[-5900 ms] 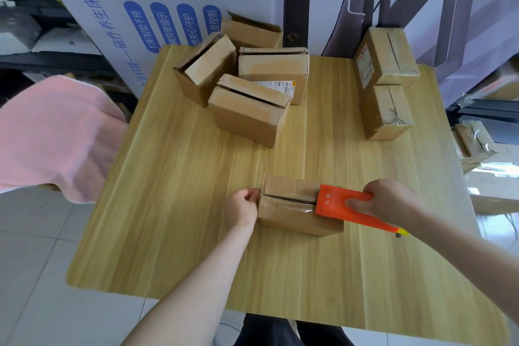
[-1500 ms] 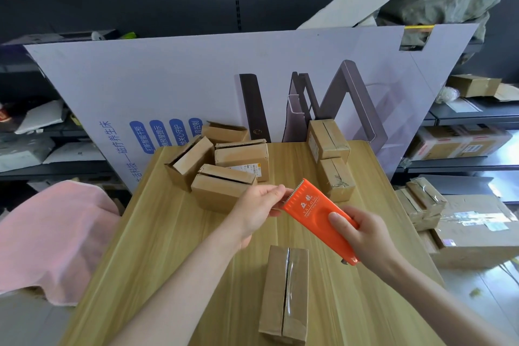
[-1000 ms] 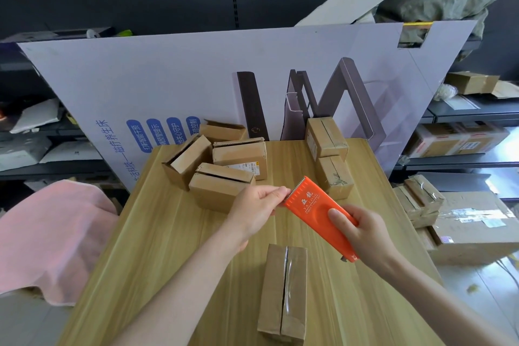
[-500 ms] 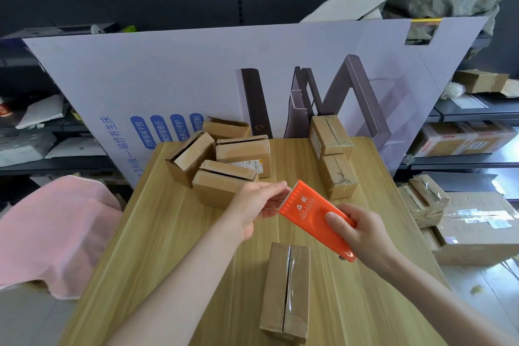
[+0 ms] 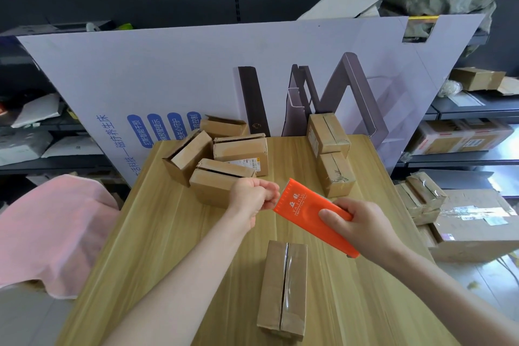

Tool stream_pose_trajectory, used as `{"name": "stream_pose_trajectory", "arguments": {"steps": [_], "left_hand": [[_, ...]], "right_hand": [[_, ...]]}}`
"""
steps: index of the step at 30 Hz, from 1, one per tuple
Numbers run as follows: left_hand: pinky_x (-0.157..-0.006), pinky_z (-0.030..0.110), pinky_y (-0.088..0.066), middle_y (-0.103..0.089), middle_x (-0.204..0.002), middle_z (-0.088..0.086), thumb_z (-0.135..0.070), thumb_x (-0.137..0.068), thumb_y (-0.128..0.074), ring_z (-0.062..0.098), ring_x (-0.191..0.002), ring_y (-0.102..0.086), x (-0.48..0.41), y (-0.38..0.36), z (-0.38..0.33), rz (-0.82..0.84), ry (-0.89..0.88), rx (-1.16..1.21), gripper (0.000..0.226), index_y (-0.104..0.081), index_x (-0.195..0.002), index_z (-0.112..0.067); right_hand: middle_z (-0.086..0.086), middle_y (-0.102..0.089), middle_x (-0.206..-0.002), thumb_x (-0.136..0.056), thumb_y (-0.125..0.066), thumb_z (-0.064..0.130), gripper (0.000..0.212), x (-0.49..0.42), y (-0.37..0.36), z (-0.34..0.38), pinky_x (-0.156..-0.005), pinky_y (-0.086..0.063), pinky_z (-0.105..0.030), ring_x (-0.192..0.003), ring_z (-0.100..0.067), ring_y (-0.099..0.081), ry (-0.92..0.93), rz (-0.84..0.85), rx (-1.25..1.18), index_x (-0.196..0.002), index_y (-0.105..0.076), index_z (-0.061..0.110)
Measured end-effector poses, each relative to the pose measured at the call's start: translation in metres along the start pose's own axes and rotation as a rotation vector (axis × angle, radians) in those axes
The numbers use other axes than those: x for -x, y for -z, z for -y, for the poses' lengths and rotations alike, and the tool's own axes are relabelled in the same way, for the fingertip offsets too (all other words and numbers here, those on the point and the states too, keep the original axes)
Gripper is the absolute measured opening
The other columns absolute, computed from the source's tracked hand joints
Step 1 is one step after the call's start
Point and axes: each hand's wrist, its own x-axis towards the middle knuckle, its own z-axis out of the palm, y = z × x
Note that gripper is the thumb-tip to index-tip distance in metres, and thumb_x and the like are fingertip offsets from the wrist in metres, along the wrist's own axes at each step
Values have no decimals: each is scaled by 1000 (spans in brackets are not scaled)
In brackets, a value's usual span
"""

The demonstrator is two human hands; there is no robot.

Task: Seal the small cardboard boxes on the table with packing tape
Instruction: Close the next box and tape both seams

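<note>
An orange tape dispenser point(image 5: 302, 205) is held in the air above the wooden table point(image 5: 174, 233); my right hand point(image 5: 362, 225) grips its rear half. My left hand point(image 5: 252, 195) has its fingers curled at the dispenser's toothed front edge, pinching the tape end there; the tape itself is too clear to make out. Below the hands a small cardboard box point(image 5: 283, 289) lies on the table with clear tape along its top seam. Several untaped boxes point(image 5: 222, 160) cluster at the table's back left. Two taped boxes point(image 5: 331, 154) are stacked at the back right.
A large white printed carton point(image 5: 196, 70) stands upright behind the table. A pink cloth point(image 5: 47, 230) lies left of the table. More taped cartons point(image 5: 471, 216) sit on the floor to the right, and dark shelving runs along the back.
The box near me was turned end-on and left on the table. Both hands lifted with the dispenser. In the last second my left hand's fingers closed tighter at the dispenser's front edge.
</note>
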Motion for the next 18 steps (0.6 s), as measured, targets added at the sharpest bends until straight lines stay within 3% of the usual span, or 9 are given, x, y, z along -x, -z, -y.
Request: {"name": "stream_pose_trajectory", "arguments": {"steps": [4,13,18], "left_hand": [[-61,23,-56,-69,-75,11,6,-85,-63,16,-63,-64,-23,30,6,-152,17,52,10,-68,-82,-2],[-49,18,-43,-71,-71,7,0,-83,-66,13,-58,-64,-38,9,74,-256,184,99,4,-69,-83,-2],[-53,21,-43,-71,-67,4,-2,-82,-67,13,-59,-62,-43,-9,103,-304,262,101,4,-70,-81,-5]], "right_hand": [[0,-65,-59,-84,-65,42,21,6,18,-22,-49,-55,-41,-48,-16,-62,-86,-11,54,-75,-69,23],[7,-62,-62,-85,-61,47,24,0,25,-48,-47,-44,-25,-57,-8,-60,-176,155,254,-76,-66,26],[8,-61,-64,-86,-58,53,30,-7,17,-71,-49,-36,-24,-61,-8,-59,-219,207,375,-70,-59,28]]}}
